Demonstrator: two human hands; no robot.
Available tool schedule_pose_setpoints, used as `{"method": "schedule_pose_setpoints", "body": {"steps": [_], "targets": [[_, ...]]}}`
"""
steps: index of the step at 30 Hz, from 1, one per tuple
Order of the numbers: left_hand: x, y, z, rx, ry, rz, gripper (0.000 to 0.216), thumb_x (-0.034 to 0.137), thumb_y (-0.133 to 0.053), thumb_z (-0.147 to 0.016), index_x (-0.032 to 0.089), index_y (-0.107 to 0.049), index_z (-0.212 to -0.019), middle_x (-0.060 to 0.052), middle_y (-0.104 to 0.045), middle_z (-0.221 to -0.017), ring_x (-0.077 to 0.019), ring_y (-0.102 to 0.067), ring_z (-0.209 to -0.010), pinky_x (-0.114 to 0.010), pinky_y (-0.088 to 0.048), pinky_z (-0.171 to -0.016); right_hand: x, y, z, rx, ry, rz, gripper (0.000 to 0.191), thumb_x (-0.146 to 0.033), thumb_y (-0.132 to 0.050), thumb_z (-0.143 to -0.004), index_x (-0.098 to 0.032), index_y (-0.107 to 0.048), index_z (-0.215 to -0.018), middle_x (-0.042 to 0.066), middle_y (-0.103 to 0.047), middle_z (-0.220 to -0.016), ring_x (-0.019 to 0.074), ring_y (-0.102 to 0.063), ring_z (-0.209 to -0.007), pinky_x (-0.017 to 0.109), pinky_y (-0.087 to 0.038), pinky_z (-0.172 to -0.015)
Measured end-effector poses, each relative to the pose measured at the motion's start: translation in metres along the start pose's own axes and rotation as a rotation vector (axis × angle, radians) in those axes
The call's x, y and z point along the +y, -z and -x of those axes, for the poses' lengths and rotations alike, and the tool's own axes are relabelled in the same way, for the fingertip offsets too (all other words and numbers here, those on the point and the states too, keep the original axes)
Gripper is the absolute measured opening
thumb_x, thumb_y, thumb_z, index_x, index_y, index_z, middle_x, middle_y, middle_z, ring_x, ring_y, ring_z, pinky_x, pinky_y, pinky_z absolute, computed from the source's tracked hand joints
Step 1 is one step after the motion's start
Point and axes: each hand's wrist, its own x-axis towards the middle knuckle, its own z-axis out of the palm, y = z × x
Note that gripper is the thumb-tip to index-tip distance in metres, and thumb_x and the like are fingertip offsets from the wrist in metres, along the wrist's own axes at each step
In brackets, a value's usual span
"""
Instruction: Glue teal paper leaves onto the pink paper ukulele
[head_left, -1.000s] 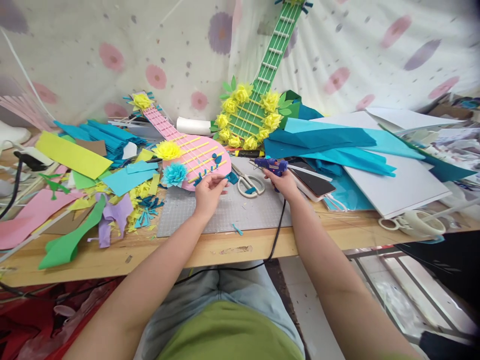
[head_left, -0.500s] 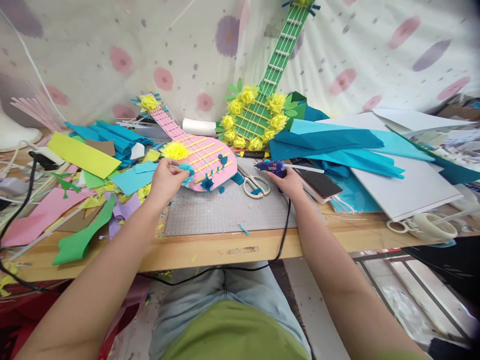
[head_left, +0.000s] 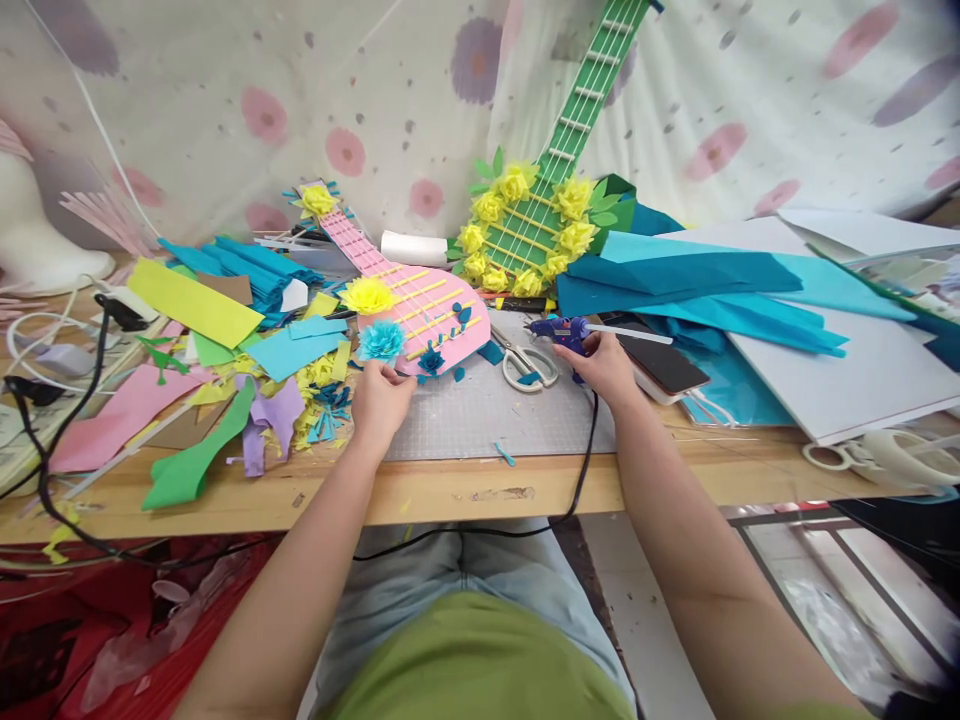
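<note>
Left hand (head_left: 381,405), head view: fingers drawn close together at the near edge of a pink, flat, guitar-shaped craft piece (head_left: 442,318), just below a light-blue, fringed paper flower (head_left: 382,341); whether they grip anything cannot be told. Right hand (head_left: 606,370): closed around a dark-blue plastic glue gun (head_left: 559,330), its nozzle directed toward the pink piece, with a white translucent stick (head_left: 630,334) projecting from the rear. The pink piece lies partly over a grey gridded cutting mat (head_left: 457,430) on a light wooden table (head_left: 442,500), and bears a yellow paper flower (head_left: 369,295) and a small dark-blue paper flower (head_left: 432,358). White-handled metal scissors (head_left: 531,368) rest between piece and glue gun. Behind, a green guitar-shaped piece (head_left: 517,240) ringed with yellow flowers leans against patterned sheeting (head_left: 375,60).
</note>
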Motion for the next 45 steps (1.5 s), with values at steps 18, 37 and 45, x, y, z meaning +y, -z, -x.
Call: {"method": "schedule_pose_setpoints", "body": {"steps": [18,37,45], "targets": [[0.027,0.017,0.003,0.037,-0.003,0.828,0.031,0.021,-0.072,-0.062,0.017,-0.057,-0.089,0.004,-0.063,-0.067,-0.0047,-0.048,-0.042,-0.019,-0.038,-0.046,-0.037,0.029,0.029,-0.438,0.177,0.013,0.04,-0.055,-0.065,-0.068,-0.021,-0.043,-0.06,-0.002,-0.047,-0.055,0.0122,-0.04,-0.053,0.028,-0.027,-0.052],[0.07,-0.038,0.025,0.083,0.254,1.358,0.052,0.013,-0.061,-0.078,0.014,-0.052,-0.129,0.006,-0.056,-0.063,-0.0004,-0.036,-0.041,-0.015,-0.033,-0.043,-0.174,-0.059,0.088,-0.429,-0.222,-1.357,0.031,-0.033,-0.072,-0.06,-0.021,-0.049,-0.077,-0.007,-0.05,-0.065,0.0064,-0.043,-0.053,0.02,-0.031,-0.044],[0.051,-0.014,0.002,0.138,-0.115,0.947,0.034,0.038,-0.059,-0.079,0.021,-0.059,-0.109,-0.003,-0.067,-0.1,-0.0022,-0.039,-0.043,-0.02,-0.035,-0.044,-0.163,-0.044,0.065,-0.45,-0.12,-1.232,0.022,-0.03,-0.069,-0.066,-0.02,-0.051,-0.074,-0.005,-0.057,-0.069,0.0072,-0.057,-0.065,0.021,-0.047,-0.063]]}}
